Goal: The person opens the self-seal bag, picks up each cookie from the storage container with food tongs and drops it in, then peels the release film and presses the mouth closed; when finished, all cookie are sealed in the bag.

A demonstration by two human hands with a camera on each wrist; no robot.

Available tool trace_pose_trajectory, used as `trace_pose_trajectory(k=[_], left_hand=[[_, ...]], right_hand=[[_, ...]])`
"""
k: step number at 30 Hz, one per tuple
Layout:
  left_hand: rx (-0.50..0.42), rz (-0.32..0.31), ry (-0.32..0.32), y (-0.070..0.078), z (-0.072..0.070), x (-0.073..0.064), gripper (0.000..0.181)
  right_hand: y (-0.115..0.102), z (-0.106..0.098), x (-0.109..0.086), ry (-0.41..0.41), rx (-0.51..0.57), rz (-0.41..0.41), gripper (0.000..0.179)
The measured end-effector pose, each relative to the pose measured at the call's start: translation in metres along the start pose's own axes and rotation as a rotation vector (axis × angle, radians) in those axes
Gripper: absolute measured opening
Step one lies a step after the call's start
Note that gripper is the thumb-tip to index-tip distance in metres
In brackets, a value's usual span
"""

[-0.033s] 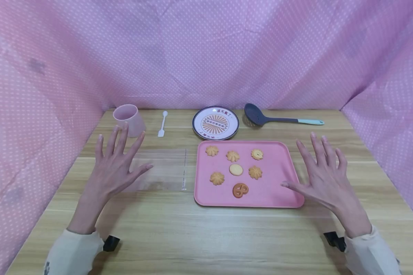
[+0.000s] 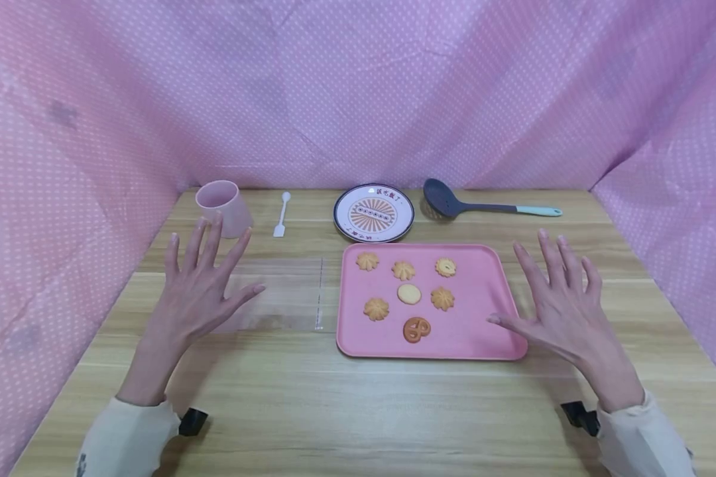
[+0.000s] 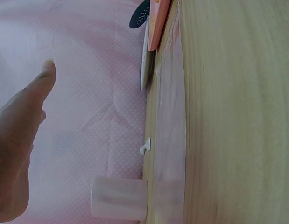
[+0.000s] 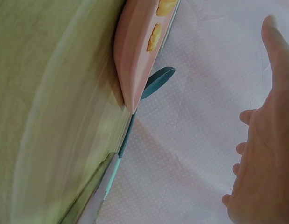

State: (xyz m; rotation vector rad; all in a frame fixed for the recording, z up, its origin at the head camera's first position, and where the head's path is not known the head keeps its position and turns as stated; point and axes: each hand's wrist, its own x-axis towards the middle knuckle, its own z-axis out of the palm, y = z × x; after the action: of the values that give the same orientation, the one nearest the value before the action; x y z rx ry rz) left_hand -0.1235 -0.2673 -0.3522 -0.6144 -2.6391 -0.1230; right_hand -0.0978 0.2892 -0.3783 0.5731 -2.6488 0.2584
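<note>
My left hand [image 2: 197, 295] hovers above the table with fingers spread, over the left part of a clear plastic sheet [image 2: 289, 295]. Just beyond its fingertips stands a pink cup [image 2: 235, 215]. With its fingers also spread, my right hand [image 2: 567, 318] is held over the right edge of a pink tray [image 2: 483, 338], its thumb overlapping the tray in the head view. Neither hand holds anything. On the tray lie several flower-shaped cookies [image 2: 376, 309], a round ring-like cookie [image 2: 445, 267], a plain oval cookie [image 2: 409, 294] and a brown pretzel-shaped cookie [image 2: 416, 330].
Behind the tray is a patterned white plate [image 2: 358, 233] with a dark rim. To its right lies a dark slotted skimmer [image 2: 444, 197] with a mint handle end. A small white double-ended spoon [image 2: 283, 215] lies beside the cup. Pink dotted cloth [image 2: 358, 93] encloses the wooden table [image 2: 346, 411].
</note>
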Motion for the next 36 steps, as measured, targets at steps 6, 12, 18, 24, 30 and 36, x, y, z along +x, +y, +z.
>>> trace_pose_trajectory(k=[6, 12, 18, 24, 30, 36], left_hand=[[-0.004, 0.006, -0.022, 0.002, 0.000, 0.000, 0.095], [-0.013, 0.002, -0.049, 0.002, 0.001, 0.001, 0.096], [-0.020, 0.030, -0.055, 0.001, 0.002, 0.002, 0.094], [-0.125, 0.036, -0.107, 0.002, 0.008, 0.003, 0.083], [-0.206, -0.024, -0.197, 0.007, 0.026, 0.005, 0.070], [-0.270, -0.053, -0.182, 0.014, 0.047, 0.010, 0.056]], right_hand=[[0.002, -0.002, -0.003, -0.066, 0.011, 0.046, 0.117], [0.002, -0.003, -0.002, -0.090, 0.001, 0.053, 0.117], [-0.005, -0.003, 0.004, -0.145, 0.017, 0.069, 0.116], [-0.021, 0.006, 0.020, -0.231, 0.093, 0.031, 0.106], [-0.047, 0.029, 0.037, -0.218, 0.195, -0.147, 0.082], [-0.080, 0.048, 0.057, -0.259, 0.309, -0.307, 0.066]])
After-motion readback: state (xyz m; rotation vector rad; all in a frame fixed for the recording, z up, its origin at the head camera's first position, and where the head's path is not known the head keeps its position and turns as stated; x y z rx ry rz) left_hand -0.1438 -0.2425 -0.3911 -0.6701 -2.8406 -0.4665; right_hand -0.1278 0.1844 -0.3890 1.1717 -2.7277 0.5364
